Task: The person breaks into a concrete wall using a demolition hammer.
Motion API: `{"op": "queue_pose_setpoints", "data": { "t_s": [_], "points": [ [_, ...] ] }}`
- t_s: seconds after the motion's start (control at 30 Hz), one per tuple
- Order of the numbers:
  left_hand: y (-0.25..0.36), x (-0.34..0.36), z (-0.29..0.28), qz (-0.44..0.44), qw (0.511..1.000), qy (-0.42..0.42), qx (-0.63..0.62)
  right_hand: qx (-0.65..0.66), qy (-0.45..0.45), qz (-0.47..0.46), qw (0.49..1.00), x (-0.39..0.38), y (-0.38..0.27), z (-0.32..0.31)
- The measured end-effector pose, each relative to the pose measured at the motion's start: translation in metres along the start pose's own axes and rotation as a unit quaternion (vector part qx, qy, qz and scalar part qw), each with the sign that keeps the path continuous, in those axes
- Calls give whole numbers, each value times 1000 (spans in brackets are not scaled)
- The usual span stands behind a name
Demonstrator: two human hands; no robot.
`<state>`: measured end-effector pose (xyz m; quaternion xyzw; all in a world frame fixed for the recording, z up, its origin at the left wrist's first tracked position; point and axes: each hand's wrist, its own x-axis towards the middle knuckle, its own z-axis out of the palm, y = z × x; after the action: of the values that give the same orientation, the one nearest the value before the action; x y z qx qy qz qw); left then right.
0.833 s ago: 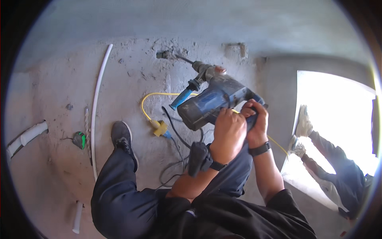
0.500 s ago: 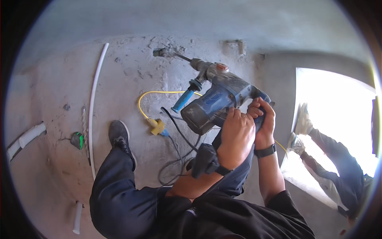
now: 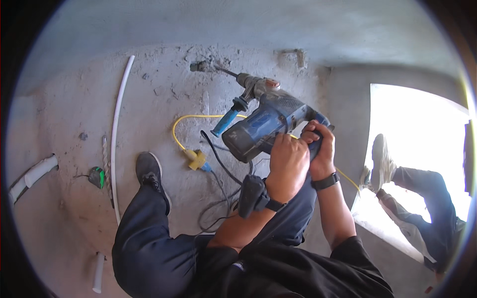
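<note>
Steadily, the right hand (image 3: 322, 149) curls closed around the rear handle of the blue drill (image 3: 268, 119), and the left hand (image 3: 288, 166), its forearm slanting across, clenches it alongside. The drill's steel bit (image 3: 227, 72) points at a broken patch by the floor's (image 3: 154, 109) far edge. The drill body partly hides a yellow cord (image 3: 181, 126); a white pipe (image 3: 117, 124) and tape measure (image 3: 97, 177) lie toward the floor's left edge.

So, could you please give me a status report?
Left hand and right hand gripping rotary hammer; bit at chipped concrete; yellow cord passing behind hammer.
</note>
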<state>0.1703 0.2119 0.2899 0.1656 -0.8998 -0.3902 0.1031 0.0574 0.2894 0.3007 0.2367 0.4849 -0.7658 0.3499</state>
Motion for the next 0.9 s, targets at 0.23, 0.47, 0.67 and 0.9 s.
{"op": "queue_pose_setpoints", "data": {
  "t_s": [0.23,0.47,0.67,0.9],
  "points": [
    [-8,5,6,-9,999,19,-40,-15,-10,14,1000,13,0,-3],
    [-11,2,1,-5,1000,13,-17,2,-11,39,999,17,5,-7],
    [7,1,-5,34,999,-14,29,11,0,9,1000,-5,-10,-2],
    [11,2,0,26,1000,-11,10,-3,-6,14,1000,-6,-12,-4]
  ]
}}
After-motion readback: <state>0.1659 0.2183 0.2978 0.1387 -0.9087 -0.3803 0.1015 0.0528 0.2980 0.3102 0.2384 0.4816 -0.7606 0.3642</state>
